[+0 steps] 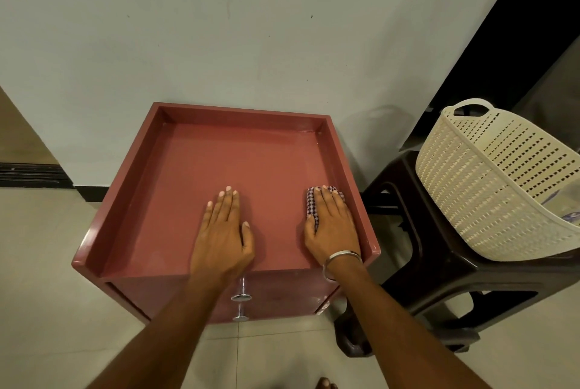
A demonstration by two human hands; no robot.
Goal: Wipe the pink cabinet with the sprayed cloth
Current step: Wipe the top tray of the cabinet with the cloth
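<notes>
The pink wooden cabinet (201, 169) stands on the pale tiled floor (47, 263), pushed up against the grey-white wall (219, 27). Its flat top has a raised rim along the back and both sides, like a shallow tray. On its front are 2 shiny metal knobs (241, 297), one above the other.

The left hand (224, 231) lies flat on the top near the front edge, with straight fingers held close together and the thumb sticking out a little to the side. It holds nothing.

The right hand (332, 225) lies flat too, close to the right rim. It presses down on a small checked purple and white cloth (312, 203), which peeks out past the fingertips and beside the thumb. These fingers are straight and close together. A silver bangle (340, 258) sits on the right wrist.

Just to the right of the cabinet stands a dark brown plastic stool (439, 263). On it rests a cream plastic basket with small holes (486, 187), tipped over to one side
</notes>
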